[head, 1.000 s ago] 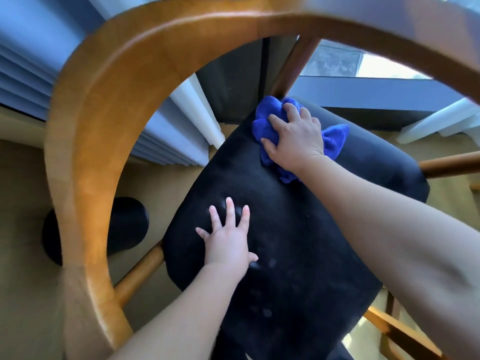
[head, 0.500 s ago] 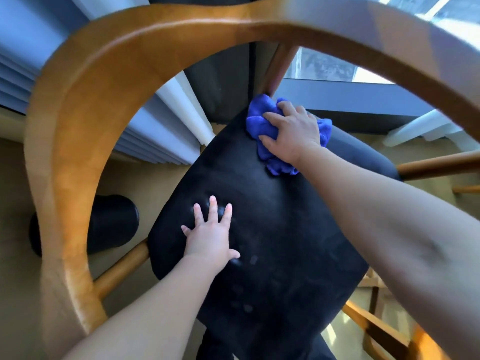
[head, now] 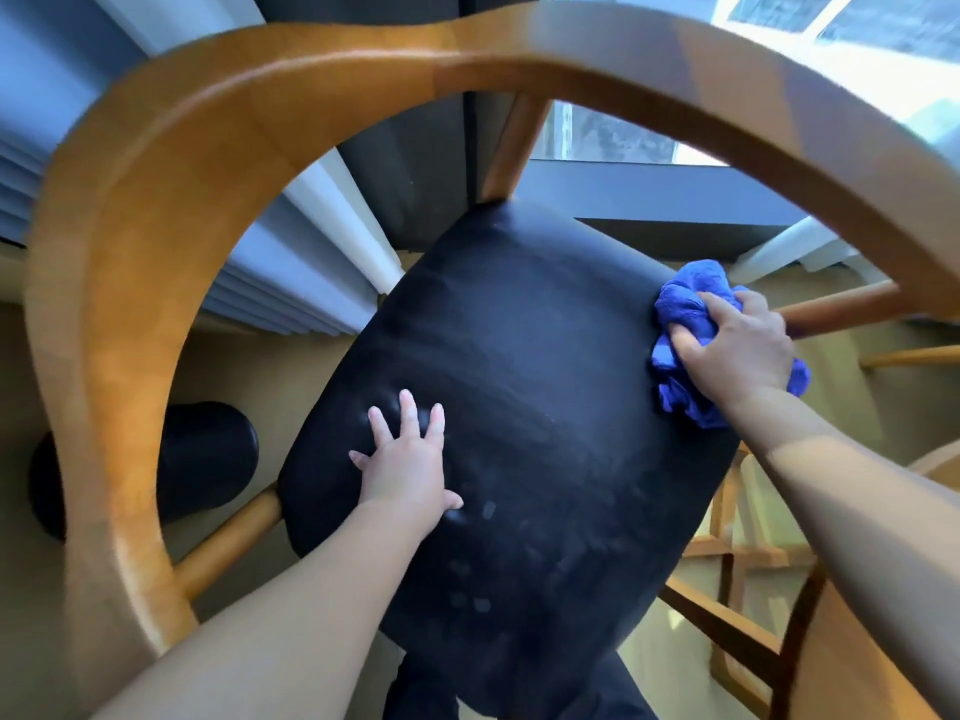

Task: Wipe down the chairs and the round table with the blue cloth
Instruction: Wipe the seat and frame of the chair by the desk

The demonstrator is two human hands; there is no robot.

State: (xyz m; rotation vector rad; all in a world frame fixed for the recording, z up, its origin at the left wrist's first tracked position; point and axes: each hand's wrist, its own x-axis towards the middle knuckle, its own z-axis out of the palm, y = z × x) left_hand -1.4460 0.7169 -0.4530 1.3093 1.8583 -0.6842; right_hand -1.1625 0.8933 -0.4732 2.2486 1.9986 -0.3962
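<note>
While our right hand (head: 737, 345) clenches the bunched blue cloth (head: 688, 288) at the right of the frame, fingers curled over the top of the wad, the cloth sits pressed on the right edge of the chair's black padded seat (head: 519, 330) and partly hangs past that edge. Our left hand (head: 405, 459) lies flat on the seat, left of centre in the frame, fingers straight and spread, grasping nothing. Both bare forearms reach in from the bottom of the frame, well apart.

The chair's curved wooden rail (head: 130, 252) arcs across the top and sweeps down the left side, ringing the seat. A wooden spindle (head: 514, 142) rises from the seat's far edge at top centre; another runs from the seat's lower left edge to the rail. Faint pale smudges mark the seat near the bottom centre.

Past the seat we see pale pleated blinds (head: 270, 272) at the upper left and a bright window (head: 613, 137) at the upper right. A dark rounded object (head: 208, 459) sits on the tan floor at the lower left, partly hidden by the rail. More wooden framework (head: 727, 626) shows at the lower right; we cannot tell what it belongs to.
</note>
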